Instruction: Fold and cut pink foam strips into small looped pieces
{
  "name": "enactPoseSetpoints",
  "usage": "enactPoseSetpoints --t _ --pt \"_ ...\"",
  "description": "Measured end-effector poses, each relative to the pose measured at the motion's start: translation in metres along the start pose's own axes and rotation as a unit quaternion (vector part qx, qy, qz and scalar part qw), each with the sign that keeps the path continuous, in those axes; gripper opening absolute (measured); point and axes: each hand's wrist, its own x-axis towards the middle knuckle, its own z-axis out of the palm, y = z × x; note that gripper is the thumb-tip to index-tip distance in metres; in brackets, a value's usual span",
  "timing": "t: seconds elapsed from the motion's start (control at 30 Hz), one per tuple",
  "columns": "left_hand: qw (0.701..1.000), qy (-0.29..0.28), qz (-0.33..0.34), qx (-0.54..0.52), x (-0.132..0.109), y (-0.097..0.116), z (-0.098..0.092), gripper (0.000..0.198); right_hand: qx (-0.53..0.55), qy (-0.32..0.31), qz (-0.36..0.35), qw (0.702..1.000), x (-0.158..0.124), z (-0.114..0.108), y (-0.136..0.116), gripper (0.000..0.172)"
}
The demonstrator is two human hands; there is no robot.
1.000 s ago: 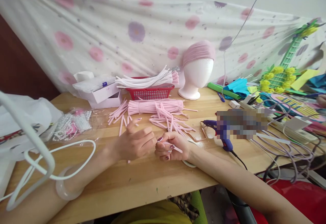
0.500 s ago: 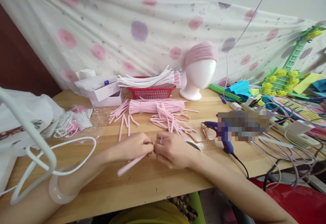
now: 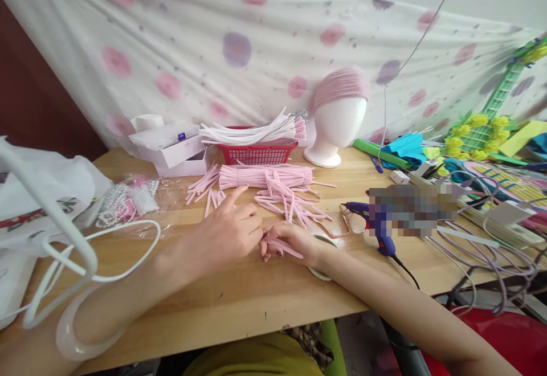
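A flowered sheet (image 3: 192,34) closed off the far side, and the table (image 3: 239,319) ran from it to a near edge close to the body. A strip of wood showed between the hands and that edge. At the left stood a white bag (image 3: 72,176); a white cable (image 3: 90,256) looped beside the left forearm, narrowing the room there. The foam head (image 3: 337,122) stood at the back, right of the basket (image 3: 256,154); the pink bundle (image 3: 267,176) lay before them. The left hand (image 3: 228,231) had one finger raised toward the bundle, the others bent against the right hand's fingertips; whether it gripped anything could not be told. The right hand (image 3: 294,236) pinched a pink strip (image 3: 291,250), one end jutting past its fingers, just above the table's middle. The glue gun (image 3: 382,225) lay well to the right. Loose stems (image 3: 290,196) lay just beyond the right hand, a ring (image 3: 319,274) by its wrist.
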Motion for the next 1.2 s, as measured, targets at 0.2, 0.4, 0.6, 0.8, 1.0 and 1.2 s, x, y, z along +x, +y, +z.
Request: enactPoseSetpoints --t 0.2,0.4,0.6,0.8,1.0,1.2 --pt "0.994 0.090 0.051 0.022 -0.004 -0.001 0.025 0.024 0.157 -0.066 0.111 0.979 -0.005 -0.006 -0.001 0.023" --pt "0.989 0.124 0.076 -0.004 -0.004 -0.004 0.031 0.025 0.164 -0.074 0.138 0.974 -0.004 -0.007 -0.003 0.030" --pt "0.987 0.135 0.083 0.012 -0.006 -0.001 0.038 0.024 0.181 -0.093 0.140 0.969 -0.004 -0.007 -0.003 0.028" --pt "0.987 0.132 0.029 -0.088 -0.002 0.008 0.035 0.025 0.088 -0.041 0.041 0.994 -0.004 -0.005 -0.003 0.022" --pt "0.922 -0.020 -0.114 -0.370 0.001 0.009 0.024 0.027 -0.098 -0.012 -0.077 0.992 -0.010 -0.002 -0.016 0.017" --pt "0.921 -0.034 -0.119 -0.369 0.005 0.003 0.017 0.031 -0.035 -0.033 -0.076 0.996 -0.011 -0.007 -0.023 0.017"
